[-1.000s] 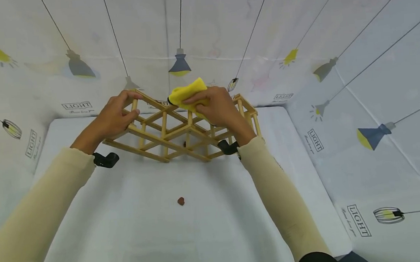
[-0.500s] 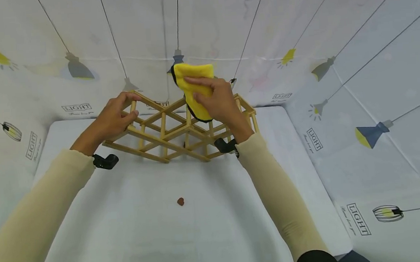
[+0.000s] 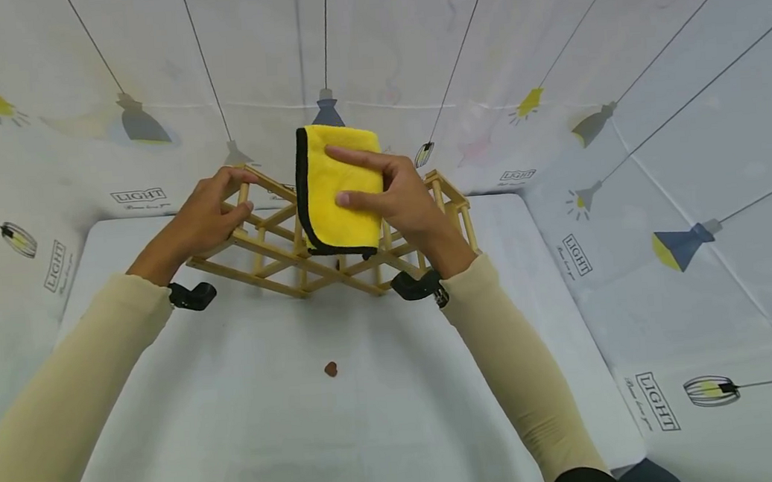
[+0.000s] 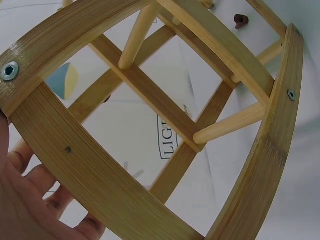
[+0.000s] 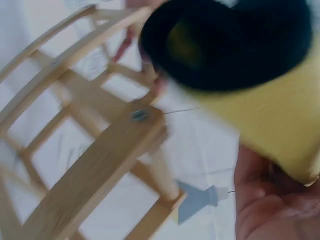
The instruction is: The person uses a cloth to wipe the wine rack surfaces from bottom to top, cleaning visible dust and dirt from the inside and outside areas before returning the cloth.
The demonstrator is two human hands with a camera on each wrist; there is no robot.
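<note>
A light wooden lattice rack [image 3: 248, 278] with crossed slats and round dowels stands across the table's far side. My left hand [image 3: 203, 216] grips its upper left end; in the left wrist view, the fingers lie behind a slat [image 4: 100, 165]. In my right hand [image 3: 406, 198] is a folded yellow cloth [image 3: 331, 219] with black edging, pinched with the thumb and forefinger on its near face. Held up over the rack's middle, the cloth hides several of the slats there. In the right wrist view, its blurred black edge [image 5: 220, 75] passes close to a rack corner [image 5: 145, 117].
A small brown heart-shaped piece [image 3: 331, 369] lies on the white table [image 3: 292, 442] in front of the rack. White sheeting [image 3: 386, 54] printed with lamps rises behind the table and along both sides.
My right hand has lifted the bunched cloth off the rack's top bars, and the cloth now hangs flat and folded, facing me. My left hand and the rack have stayed put.
</note>
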